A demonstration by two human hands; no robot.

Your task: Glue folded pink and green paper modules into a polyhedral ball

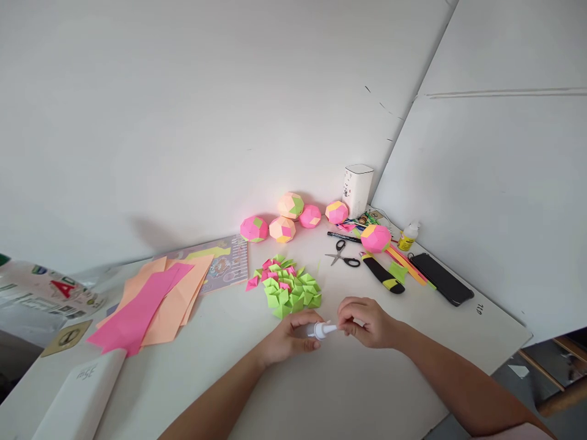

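My left hand [287, 339] is closed around a small white glue bottle [320, 330], which lies on its side with its narrow nozzle pointing right. The fingers of my right hand [370, 322] pinch at the nozzle's tip; whether a small cap is between them is hidden. Just beyond my left hand lies a heap of small folded paper pieces [293, 290], mostly green with some pink. Behind the heap, several faceted paper balls, among them a pink ball [254, 228] and a peach ball [282, 230], rest near the wall.
Paper sheets [142, 305] and a white box-like object [80, 397] lie left. Scissors [343, 255], a utility knife [383, 273], a phone [441, 278] and a yellow-labelled bottle [408, 237] lie right. A white container [358, 190] stands in the back corner between the walls.
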